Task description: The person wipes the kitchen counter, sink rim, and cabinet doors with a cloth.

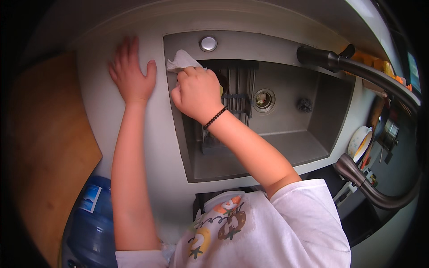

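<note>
My right hand (197, 90), with a black beaded bracelet at the wrist, grips a white cloth or paper towel (183, 61). The towel lies against the back left corner of the grey sink's rim (251, 43). Under that hand and forearm, a dish rack (233, 100) stands in the left part of the basin, partly hidden. My left hand (132, 75) rests flat on the pale countertop (161, 140) left of the sink, fingers spread, holding nothing.
A dark faucet (321, 58) arches over the right side. The drain (264, 100) holds food scraps, and a steel scrubber (304, 105) lies right of it. A round metal button (208, 44) sits on the rim. A blue water jug (92, 231) and a patterned bowl (359, 143) flank the counter.
</note>
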`<state>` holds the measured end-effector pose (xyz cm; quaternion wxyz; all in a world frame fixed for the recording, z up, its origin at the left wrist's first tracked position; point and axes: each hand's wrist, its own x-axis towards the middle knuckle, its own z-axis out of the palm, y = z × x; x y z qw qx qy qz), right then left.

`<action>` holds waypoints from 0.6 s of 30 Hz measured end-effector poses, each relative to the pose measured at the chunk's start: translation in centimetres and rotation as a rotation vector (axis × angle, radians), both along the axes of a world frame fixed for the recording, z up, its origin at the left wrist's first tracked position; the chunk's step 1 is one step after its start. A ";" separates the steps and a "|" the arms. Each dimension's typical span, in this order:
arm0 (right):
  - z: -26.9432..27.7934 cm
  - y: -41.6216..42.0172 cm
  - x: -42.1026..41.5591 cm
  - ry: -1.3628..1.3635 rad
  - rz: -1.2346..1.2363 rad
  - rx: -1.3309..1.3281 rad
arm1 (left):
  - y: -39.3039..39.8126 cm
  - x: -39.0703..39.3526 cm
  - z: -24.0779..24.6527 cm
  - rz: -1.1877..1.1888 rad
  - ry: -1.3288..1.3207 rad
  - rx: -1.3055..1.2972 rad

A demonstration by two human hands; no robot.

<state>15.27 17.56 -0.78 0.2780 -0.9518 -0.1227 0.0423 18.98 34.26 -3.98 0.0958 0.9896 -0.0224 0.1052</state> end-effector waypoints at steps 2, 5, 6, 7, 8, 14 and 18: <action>-0.8 0.2 1.8 -0.105 -0.027 0.012 | 0.2 0.5 -0.2 -0.012 -0.034 0.000; -0.8 0.7 3.1 -0.103 -0.060 0.003 | -0.5 0.2 0.6 -0.030 -0.032 -0.009; -0.7 0.9 2.4 -0.081 -0.044 -0.019 | -0.5 0.5 0.6 -0.033 -0.036 -0.011; -0.5 1.2 1.6 -0.061 -0.031 -0.039 | -0.3 0.5 0.5 -0.026 -0.030 -0.008; -0.5 0.9 0.6 -0.009 0.019 -0.056 | -0.1 0.3 0.4 -0.019 -0.024 -0.006; -0.7 0.6 1.8 -0.066 -0.093 -0.012 | -0.4 0.2 0.2 -0.029 -0.034 -0.026; -0.8 0.1 1.3 -0.121 -0.106 -0.023 | 0.0 0.0 0.0 -0.002 -0.010 0.000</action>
